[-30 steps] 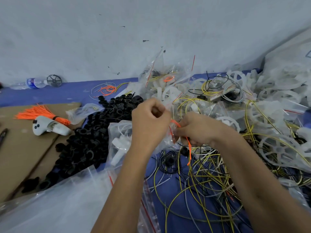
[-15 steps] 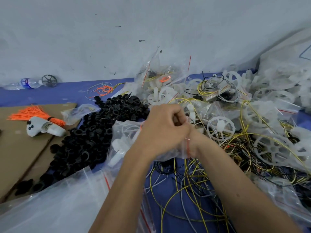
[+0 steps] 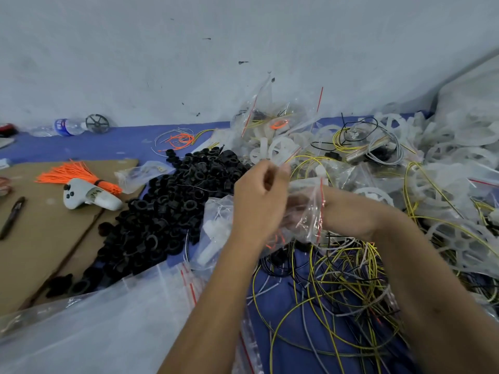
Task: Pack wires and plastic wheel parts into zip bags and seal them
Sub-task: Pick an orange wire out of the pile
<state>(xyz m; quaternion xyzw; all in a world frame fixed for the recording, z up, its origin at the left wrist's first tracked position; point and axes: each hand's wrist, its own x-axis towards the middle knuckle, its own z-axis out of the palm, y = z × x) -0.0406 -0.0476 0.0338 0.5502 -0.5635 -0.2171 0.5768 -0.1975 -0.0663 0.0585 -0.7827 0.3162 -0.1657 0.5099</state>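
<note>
My left hand (image 3: 256,203) pinches the upper rim of a clear zip bag (image 3: 310,225) with a red seal line and holds its mouth up. My right hand (image 3: 348,211) reaches into that bag from the right; its fingers show only dimly through the plastic. A bit of orange wire (image 3: 272,242) lies low in the bag. Under both hands spreads a tangle of yellow, black and white wires (image 3: 337,279) on the blue cloth. White plastic wheels (image 3: 459,147) are heaped at the right.
A pile of black rings (image 3: 167,211) lies left of my hands. A stack of zip bags (image 3: 108,319) fills the near left. On the cardboard (image 3: 40,252) sit an orange wire bundle (image 3: 73,174), a white controller (image 3: 89,197) and a pen (image 3: 12,217). Filled bags (image 3: 272,122) stand by the wall.
The orange wire that hung from my right hand outside the bag now shows inside it. My right hand has pushed into the bag and my left hand has lifted the rim.
</note>
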